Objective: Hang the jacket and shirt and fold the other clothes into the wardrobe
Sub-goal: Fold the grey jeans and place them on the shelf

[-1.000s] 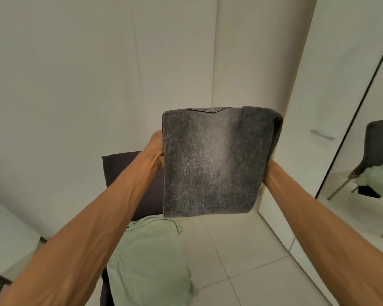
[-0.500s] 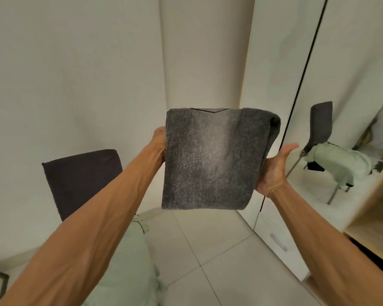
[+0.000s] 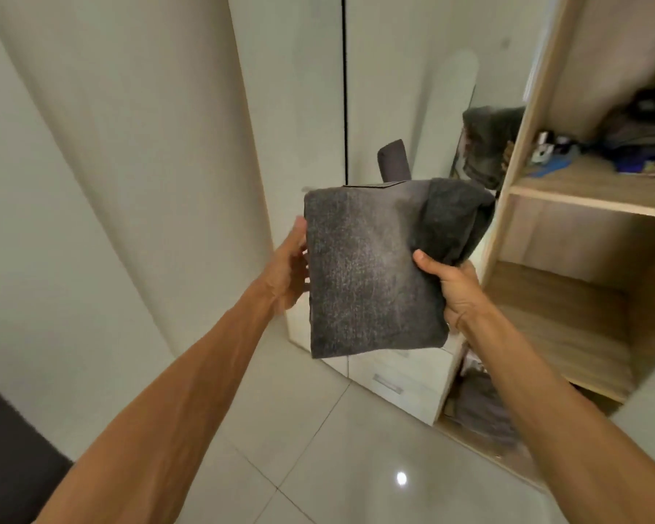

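- In front of the open wardrobe [image 3: 590, 243], a folded grey garment [image 3: 371, 274] is held upright in the air between both hands. It is just left of the side panel [image 3: 503, 221] and not yet on any shelf.
- Left grip [image 3: 290, 266]: closed along the garment's left edge, with the fingers passing behind the cloth. How firmly they press cannot be told.
- Right grip [image 3: 452, 289]: closed on the lower right side, with the thumb [image 3: 421, 257] pinching the front face and the fingers hidden behind. The thicker rolled fold bulges above this hand.
- Step in hand, as judged: placing the folded piece on a shelf. The middle shelf [image 3: 560, 334] sits at hand height and looks the nearest fit. The upper shelf [image 3: 590, 200] carries blurred small items [image 3: 639, 153]. The lower compartment holds dark cloth [image 3: 481, 410], detail unclear.
- Recommendation: tip the bundle flat before entry, so the broad face lands downward and the folds do not fall open.
- Recommendation: lead with the right side and clear the side panel, which stands just beside the bulging fold. A snag there would drag the layers apart.
- Recommendation: hold with both grips until the bundle rests on the wood. Then draw the fingers out sideways from beneath, pressing lightly on top with the thumbs.
- Risk: the lower edge hangs unsupported and may unfold if either side is released early.
- Finish: square the folded edge to the shelf front, leaving room for further folded pieces.
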